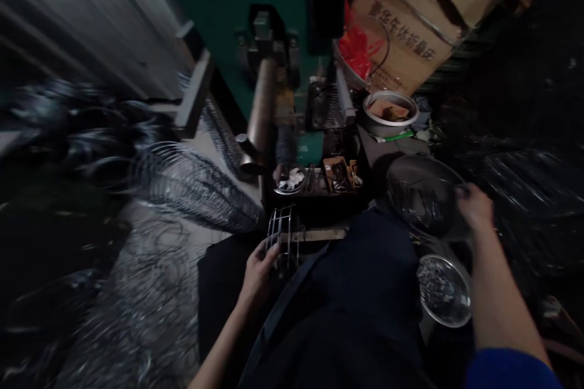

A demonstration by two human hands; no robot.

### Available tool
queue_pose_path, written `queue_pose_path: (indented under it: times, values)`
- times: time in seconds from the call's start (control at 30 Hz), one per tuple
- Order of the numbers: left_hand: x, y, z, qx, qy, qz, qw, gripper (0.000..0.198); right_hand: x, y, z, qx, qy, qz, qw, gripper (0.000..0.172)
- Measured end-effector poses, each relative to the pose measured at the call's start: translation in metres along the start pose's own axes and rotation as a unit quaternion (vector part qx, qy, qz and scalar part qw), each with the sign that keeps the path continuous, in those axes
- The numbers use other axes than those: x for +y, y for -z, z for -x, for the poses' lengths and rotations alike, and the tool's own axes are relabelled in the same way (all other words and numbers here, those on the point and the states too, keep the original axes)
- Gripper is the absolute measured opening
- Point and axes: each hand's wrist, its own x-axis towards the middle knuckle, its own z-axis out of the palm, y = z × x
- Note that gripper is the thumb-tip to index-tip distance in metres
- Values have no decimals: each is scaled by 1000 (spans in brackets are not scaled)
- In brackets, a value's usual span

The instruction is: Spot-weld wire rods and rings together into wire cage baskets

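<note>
My left hand (261, 261) is closed on a small wire frame (285, 228) of thin metal bars, held upright in front of my lap. At the right, my right hand (475, 206) is over the right side of a wide, dark round basin (426, 167). Its fingers are blurred and dim, so whether they grip anything cannot be made out. Dark pieces, too dim to name, lie in the basin. Below it stands a smaller metal bowl (466, 310) with shiny small metal pieces. Ahead of my left hand, a machine with a metal cylinder arm (262, 109) rises.
Stacked round wire grilles (196, 188) lean at the left, above a heap of wire rings (141, 292). A small dish with white bits (292, 179) and a box of small parts (337, 173) sit under the machine. Behind are a white-rimmed bowl (390, 127) and a cardboard box (406, 18).
</note>
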Motion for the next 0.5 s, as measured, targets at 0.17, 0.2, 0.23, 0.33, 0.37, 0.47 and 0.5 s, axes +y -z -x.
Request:
queue_pose_path:
  times: [0.17, 0.2, 0.23, 0.33, 0.37, 0.47, 0.5]
  values:
    - [5, 7, -9, -3, -25, 70, 997, 76, -74, 45, 51, -107, -23, -451, 886, 44]
    - [5, 9, -9, -4, -30, 76, 997, 77, -95, 41, 64, -158, -20, -480, 863, 51]
    - [4, 11, -9, -3, -35, 81, 996, 77, -117, 35, 77, -204, -13, -486, 850, 54]
    - [3, 17, -7, 2, -45, 96, 994, 77, -175, 2, 106, -274, 33, -456, 846, 50]
    - [3, 20, -6, 4, -50, 101, 994, 77, -191, -10, 113, -282, 55, -442, 850, 49]
    - [5, 26, -2, 5, -72, 109, 991, 74, -223, -40, 133, -276, 122, -405, 863, 51]
    - [6, 28, -1, 4, -80, 108, 991, 72, -229, -48, 139, -267, 136, -402, 865, 52]
